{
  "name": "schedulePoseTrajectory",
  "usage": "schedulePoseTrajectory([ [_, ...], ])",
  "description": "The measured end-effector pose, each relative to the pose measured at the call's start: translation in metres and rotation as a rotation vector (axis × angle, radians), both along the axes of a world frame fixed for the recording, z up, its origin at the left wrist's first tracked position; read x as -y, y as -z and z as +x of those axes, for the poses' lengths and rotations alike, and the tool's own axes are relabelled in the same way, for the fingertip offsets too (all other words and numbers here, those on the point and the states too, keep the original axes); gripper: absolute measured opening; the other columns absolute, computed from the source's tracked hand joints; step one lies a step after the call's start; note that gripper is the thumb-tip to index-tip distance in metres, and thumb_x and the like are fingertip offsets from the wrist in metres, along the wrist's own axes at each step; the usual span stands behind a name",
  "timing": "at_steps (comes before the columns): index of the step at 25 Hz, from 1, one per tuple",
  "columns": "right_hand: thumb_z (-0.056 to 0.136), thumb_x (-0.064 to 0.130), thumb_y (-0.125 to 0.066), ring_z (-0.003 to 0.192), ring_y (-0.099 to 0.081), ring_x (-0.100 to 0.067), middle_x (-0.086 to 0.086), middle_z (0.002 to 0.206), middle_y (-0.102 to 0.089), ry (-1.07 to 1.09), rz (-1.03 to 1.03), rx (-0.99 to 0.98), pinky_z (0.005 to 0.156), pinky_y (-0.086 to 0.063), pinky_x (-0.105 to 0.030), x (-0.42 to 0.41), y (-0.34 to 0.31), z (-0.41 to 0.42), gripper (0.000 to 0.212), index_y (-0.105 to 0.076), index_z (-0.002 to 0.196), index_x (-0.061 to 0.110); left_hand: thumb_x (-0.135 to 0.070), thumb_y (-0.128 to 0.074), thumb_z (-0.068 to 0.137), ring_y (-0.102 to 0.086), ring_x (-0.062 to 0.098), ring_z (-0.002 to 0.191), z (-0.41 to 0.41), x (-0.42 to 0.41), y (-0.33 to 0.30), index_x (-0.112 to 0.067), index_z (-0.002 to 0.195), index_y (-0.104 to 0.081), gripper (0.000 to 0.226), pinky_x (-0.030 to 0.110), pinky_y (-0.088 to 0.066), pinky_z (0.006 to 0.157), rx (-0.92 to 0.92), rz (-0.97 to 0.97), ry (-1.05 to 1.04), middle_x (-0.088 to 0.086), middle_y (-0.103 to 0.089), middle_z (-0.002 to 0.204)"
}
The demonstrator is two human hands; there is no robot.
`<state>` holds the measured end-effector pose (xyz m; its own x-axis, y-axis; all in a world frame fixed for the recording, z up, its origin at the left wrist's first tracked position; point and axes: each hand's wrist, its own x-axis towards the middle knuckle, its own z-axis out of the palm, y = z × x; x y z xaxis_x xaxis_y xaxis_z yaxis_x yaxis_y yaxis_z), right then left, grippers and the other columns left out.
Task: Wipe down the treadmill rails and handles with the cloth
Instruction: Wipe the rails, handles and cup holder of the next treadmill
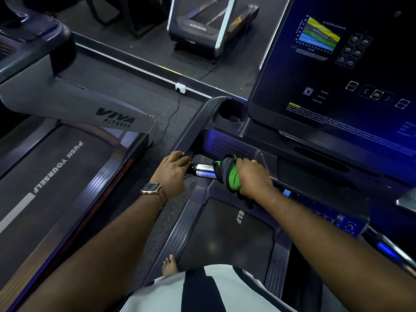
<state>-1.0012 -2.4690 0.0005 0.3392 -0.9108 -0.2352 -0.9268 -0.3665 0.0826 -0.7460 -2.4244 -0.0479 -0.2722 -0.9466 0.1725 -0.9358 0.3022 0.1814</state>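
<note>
A short chrome handle (203,169) runs crosswise under the treadmill console, between my two hands. My right hand (253,176) grips a bunched green and grey cloth (227,174) wrapped round the right part of that handle. My left hand (174,168), with a watch on its wrist, curls its fingers over the dark side rail (191,129) where the rail meets the handle's left end. The rail rises away from me toward a cup holder (229,113).
The console screen (337,64) stands lit at upper right. The belt (227,239) lies below my arms, with my bare foot (170,265) on its left side strip. A second treadmill (63,154) stands close on the left, a third (202,28) farther back. A cable crosses the floor between them.
</note>
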Motion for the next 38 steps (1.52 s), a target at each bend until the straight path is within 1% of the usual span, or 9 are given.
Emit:
schedulePoseTrajectory([
  [3, 0.074, -0.005, -0.062, 0.109, -0.054, -0.037, -0.018, 0.117, -0.056, -0.073, -0.212, 0.055, 0.103, -0.042, -0.049, -0.032, 0.025, -0.006, 0.061, -0.048, 0.134, -0.002, -0.009, -0.080, 0.046, -0.041, 0.023, 0.113, 0.002, 0.002, 0.001, -0.004, 0.104, -0.074, 0.059, 0.041, -0.050, 0.089, -0.022, -0.005, 0.003, 0.001, -0.070, 0.109],
  [5, 0.068, -0.007, -0.065, 0.125, -0.050, -0.039, -0.021, 0.134, -0.054, -0.042, -0.144, 0.168, 0.113, -0.035, -0.049, -0.025, 0.024, -0.009, 0.073, -0.048, 0.139, -0.003, -0.009, -0.082, 0.045, -0.042, 0.023, 0.112, 0.002, 0.004, 0.002, -0.005, 0.102, -0.075, 0.057, 0.040, -0.050, 0.086, -0.034, -0.001, 0.000, 0.000, -0.070, 0.108],
  [7, 0.059, -0.009, -0.069, 0.123, -0.057, -0.035, -0.018, 0.131, -0.062, -0.008, -0.063, 0.270, 0.109, -0.043, -0.042, -0.019, 0.014, -0.012, 0.065, -0.062, 0.124, -0.003, -0.010, -0.083, 0.048, -0.043, 0.023, 0.112, 0.002, 0.006, 0.003, -0.006, 0.100, -0.076, 0.053, 0.039, -0.049, 0.085, -0.065, -0.004, -0.004, -0.001, -0.070, 0.108],
  [10, 0.057, 0.002, -0.069, 0.091, -0.064, -0.036, -0.013, 0.094, -0.068, -0.025, -0.091, 0.254, 0.085, -0.052, -0.040, -0.021, 0.012, -0.003, 0.034, -0.069, 0.090, 0.001, -0.010, -0.082, 0.051, -0.044, 0.023, 0.112, 0.003, 0.007, 0.005, -0.006, 0.099, -0.076, 0.048, 0.040, -0.049, 0.086, -0.116, 0.011, -0.011, -0.001, -0.071, 0.108],
  [17, 0.088, 0.032, -0.047, 0.089, -0.050, -0.028, -0.011, 0.105, -0.054, -0.191, -0.122, -0.069, 0.081, -0.037, -0.047, -0.012, 0.035, 0.128, 0.040, -0.053, 0.120, 0.008, -0.016, -0.076, 0.062, -0.053, 0.031, 0.105, -0.001, 0.008, -0.002, 0.000, 0.120, -0.055, 0.064, 0.039, -0.044, 0.096, -0.207, 0.010, -0.026, 0.016, -0.055, 0.118],
  [22, 0.091, 0.014, -0.042, 0.101, -0.055, -0.038, -0.019, 0.112, -0.062, -0.494, -0.272, 0.116, 0.092, -0.042, -0.051, -0.006, 0.060, 0.080, 0.041, -0.060, 0.123, -0.004, -0.024, -0.060, 0.065, -0.054, 0.036, 0.118, -0.002, 0.001, 0.000, -0.003, 0.132, -0.053, 0.071, 0.045, -0.050, 0.094, 0.002, 0.011, 0.072, 0.017, -0.054, 0.132],
  [28, 0.088, 0.011, -0.035, 0.110, -0.055, -0.043, -0.027, 0.126, -0.058, -0.205, -0.273, 0.174, 0.103, -0.041, -0.055, -0.026, 0.036, 0.004, 0.049, -0.054, 0.130, -0.006, 0.000, -0.063, 0.059, -0.042, 0.024, 0.138, -0.004, -0.003, 0.003, -0.018, 0.154, -0.026, 0.104, 0.041, -0.037, 0.107, 0.120, 0.073, 0.052, 0.003, -0.045, 0.149],
  [33, 0.085, -0.001, -0.045, 0.130, -0.043, -0.054, -0.039, 0.138, -0.045, -0.057, -0.292, 0.081, 0.112, -0.033, -0.060, -0.055, 0.032, 0.000, 0.054, -0.043, 0.138, -0.014, -0.002, -0.074, 0.048, -0.051, 0.026, 0.131, -0.001, -0.001, 0.012, -0.009, 0.129, -0.061, 0.083, 0.043, -0.040, 0.102, 0.136, 0.005, 0.095, 0.005, -0.061, 0.133],
  [38, 0.082, 0.000, -0.038, 0.128, -0.053, -0.039, -0.026, 0.132, -0.059, 0.047, -0.275, 0.126, 0.108, -0.044, -0.046, -0.066, 0.007, 0.004, 0.052, -0.055, 0.130, -0.010, -0.005, -0.072, 0.048, -0.063, 0.029, 0.113, -0.007, 0.006, 0.014, -0.010, 0.105, -0.072, 0.057, 0.039, -0.035, 0.092, 0.049, -0.085, 0.025, 0.005, -0.073, 0.105],
])
